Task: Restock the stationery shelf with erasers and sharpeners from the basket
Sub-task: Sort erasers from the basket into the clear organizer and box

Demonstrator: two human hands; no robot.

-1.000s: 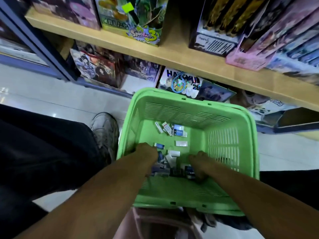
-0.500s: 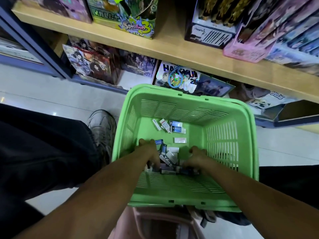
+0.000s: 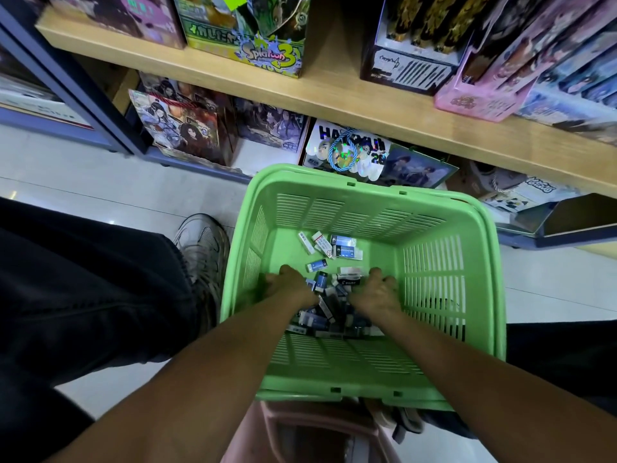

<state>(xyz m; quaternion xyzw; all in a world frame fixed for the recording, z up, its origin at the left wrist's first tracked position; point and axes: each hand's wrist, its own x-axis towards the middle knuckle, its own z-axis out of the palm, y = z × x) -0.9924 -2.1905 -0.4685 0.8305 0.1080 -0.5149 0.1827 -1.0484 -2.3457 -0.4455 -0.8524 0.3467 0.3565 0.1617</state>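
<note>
Both hands are sunk in the green basket, the left hand and right hand cupped with curled fingers round a heap of erasers between them. More erasers are left loose at the far side. If the heap is lifted so loosely, pieces may be spilled through the gap onto the floor. No sharpeners can be made out.

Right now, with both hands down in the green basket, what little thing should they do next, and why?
Probably close both hands together and lift. The left hand and right hand sit on either side of the pile of erasers at the bottom of the basket, cupping it. Nothing is raised yet, so a scoop looks like the natural move.
</note>
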